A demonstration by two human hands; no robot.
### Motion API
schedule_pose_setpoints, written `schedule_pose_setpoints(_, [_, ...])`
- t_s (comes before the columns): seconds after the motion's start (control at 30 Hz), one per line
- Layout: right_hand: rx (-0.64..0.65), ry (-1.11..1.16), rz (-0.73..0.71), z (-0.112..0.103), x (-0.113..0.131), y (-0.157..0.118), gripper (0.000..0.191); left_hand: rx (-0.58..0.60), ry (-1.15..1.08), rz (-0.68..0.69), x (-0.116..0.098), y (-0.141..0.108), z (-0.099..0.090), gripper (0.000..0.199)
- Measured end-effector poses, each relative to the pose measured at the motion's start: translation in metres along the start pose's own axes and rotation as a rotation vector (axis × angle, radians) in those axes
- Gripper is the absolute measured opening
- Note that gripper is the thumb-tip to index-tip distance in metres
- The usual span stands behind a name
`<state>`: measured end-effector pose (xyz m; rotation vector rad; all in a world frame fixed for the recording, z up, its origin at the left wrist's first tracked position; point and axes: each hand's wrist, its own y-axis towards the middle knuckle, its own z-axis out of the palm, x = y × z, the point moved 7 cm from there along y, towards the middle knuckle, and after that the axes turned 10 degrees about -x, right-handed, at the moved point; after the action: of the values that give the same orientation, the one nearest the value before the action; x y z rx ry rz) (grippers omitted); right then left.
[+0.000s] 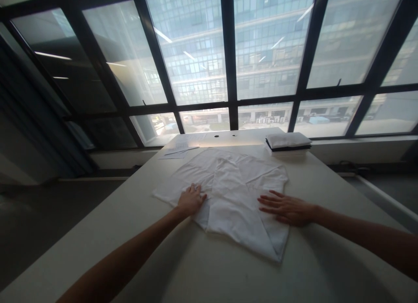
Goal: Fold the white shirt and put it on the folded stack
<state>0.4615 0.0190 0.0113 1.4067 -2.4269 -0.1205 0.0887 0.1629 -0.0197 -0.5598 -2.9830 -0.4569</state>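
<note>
A white garment (230,194), which looks like a shirt, lies spread on the white table (130,233). One long part of it, like a sleeve, is folded across its middle toward me. My left hand (191,200) rests on the cloth left of that strip, fingers stretched out. On the right side, my right hand (287,208) lies flat on the fabric near its edge, fingers extended. Neither hand grips anything. Creases run over the cloth, and a corner points toward me at the lower right.
A stack of folded cloth (288,141), white over black, sits at the table's far right corner. Papers (179,152) lie at the far left. A small dark hole (216,136) is near the far edge. Large windows (267,46) rise behind; a dark curtain (35,107) hangs left.
</note>
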Motion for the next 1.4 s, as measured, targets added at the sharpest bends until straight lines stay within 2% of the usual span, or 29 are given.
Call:
schedule_pose_setpoints(0.07, [-0.022, -0.069, 0.029, -0.006, -0.016, -0.016, 0.058, 0.022, 0.024, -0.017, 0.001, -0.013, -0.007, 0.06])
schedule_pose_setpoints(0.13, [-0.091, -0.147, 0.111, -0.008, -0.028, -0.024, 0.058, -0.01, 0.0, 0.029, 0.003, -0.017, -0.018, 0.061])
schedule_pose_setpoints(0.2, [-0.217, -0.24, 0.273, -0.006, -0.035, -0.021, 0.056, -0.065, -0.074, 0.142, 0.006, -0.012, -0.03, 0.061])
schedule_pose_setpoints(0.27, [-0.343, -0.324, 0.498, 0.003, -0.034, -0.011, 0.054, -0.076, -0.177, 0.302, 0.011, -0.004, -0.035, 0.059])
schedule_pose_setpoints(0.37, [-0.4, -0.366, 0.799, 0.032, -0.019, 0.012, 0.058, 0.001, -0.305, 0.476, 0.022, 0.004, -0.027, 0.058])
schedule_pose_setpoints(0.47, [-0.36, -0.369, 0.927, 0.057, -0.004, 0.033, 0.065, 0.056, -0.346, 0.475, 0.035, 0.006, -0.012, 0.056])
schedule_pose_setpoints(0.57, [-0.337, -0.378, 0.927, 0.068, -0.005, 0.034, 0.069, 0.087, -0.347, 0.428, 0.039, 0.003, 0.0, 0.056])
schedule_pose_setpoints(0.67, [-0.346, -0.395, 0.879, 0.064, -0.022, 0.022, 0.07, 0.085, -0.341, 0.372, 0.032, -0.003, 0.005, 0.056])
schedule_pose_setpoints(0.87, [-0.289, -0.319, 0.663, 0.04, -0.073, -0.003, 0.066, 0.036, -0.298, 0.219, -0.006, -0.017, 0.003, 0.058])
schedule_pose_setpoints(0.93, [-0.276, -0.307, 0.612, 0.034, -0.084, -0.008, 0.065, 0.019, -0.297, 0.227, -0.018, -0.023, -0.002, 0.058])
schedule_pose_setpoints(1.0, [-0.282, -0.31, 0.572, 0.031, -0.088, -0.011, 0.064, 0.016, -0.307, 0.294, -0.027, -0.03, -0.01, 0.057])
schedule_pose_setpoints(1.1, [-0.306, -0.318, 0.529, 0.03, -0.088, -0.012, 0.06, 0.047, -0.323, 0.395, -0.029, -0.041, -0.018, 0.057])
schedule_pose_setpoints(1.23, [-0.307, -0.338, 0.536, 0.026, -0.081, -0.01, 0.058, 0.086, -0.322, 0.423, -0.02, -0.052, -0.024, 0.059])
schedule_pose_setpoints(1.4, [-0.375, -0.421, 0.45, 0.009, -0.047, 0.002, 0.047, 0.067, -0.315, 0.437, -0.004, -0.063, -0.028, 0.059])
